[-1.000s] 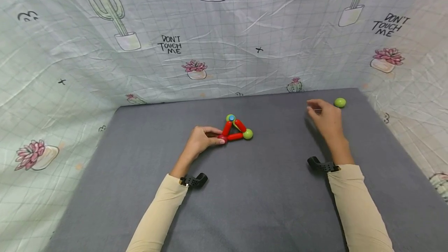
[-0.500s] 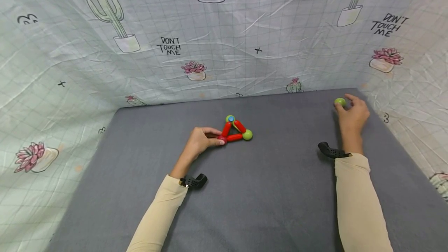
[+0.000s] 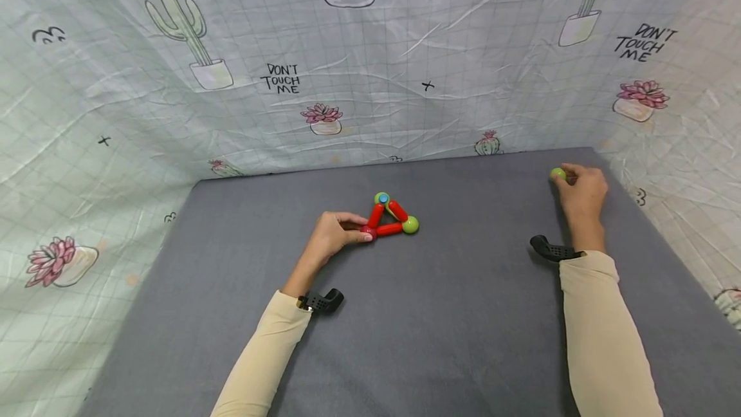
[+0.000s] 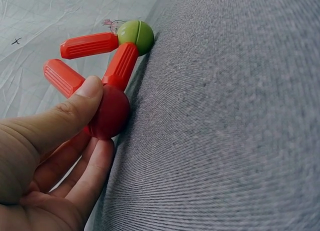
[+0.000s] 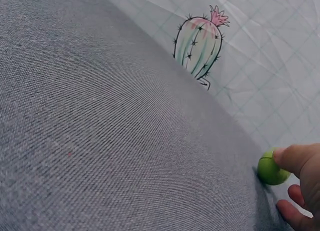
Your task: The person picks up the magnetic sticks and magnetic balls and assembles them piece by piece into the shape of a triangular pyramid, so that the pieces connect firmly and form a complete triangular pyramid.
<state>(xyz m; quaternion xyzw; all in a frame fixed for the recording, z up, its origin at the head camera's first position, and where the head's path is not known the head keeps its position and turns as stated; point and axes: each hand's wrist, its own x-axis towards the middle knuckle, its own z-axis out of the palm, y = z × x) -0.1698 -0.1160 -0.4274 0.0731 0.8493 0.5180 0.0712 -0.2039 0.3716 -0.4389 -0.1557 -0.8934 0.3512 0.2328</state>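
Observation:
My left hand [image 3: 332, 237] pinches a dark red ball [image 4: 114, 111] between thumb and fingers, low over the grey cloth. Red ridged rods [image 4: 122, 66] run from it. One red rod [image 3: 390, 229] joins a green ball [image 3: 410, 224] on the right. The far corner holds another green ball with a blue piece [image 3: 383, 198] on top, so the parts outline a triangle. At the far right, my right hand [image 3: 585, 195] grips a loose green ball [image 5: 271, 170], its thumb lying on the ball.
Grey cloth [image 3: 451, 314] covers the tabletop. Behind and beside it hangs a pale curtain [image 3: 382, 121] printed with cacti and words. Black wrist cameras [image 3: 325, 301] sit on both wrists.
My right hand has moved right to the loose green ball and taken hold of it, shifting it slightly left and nearer. My left hand keeps its hold on the red ball.

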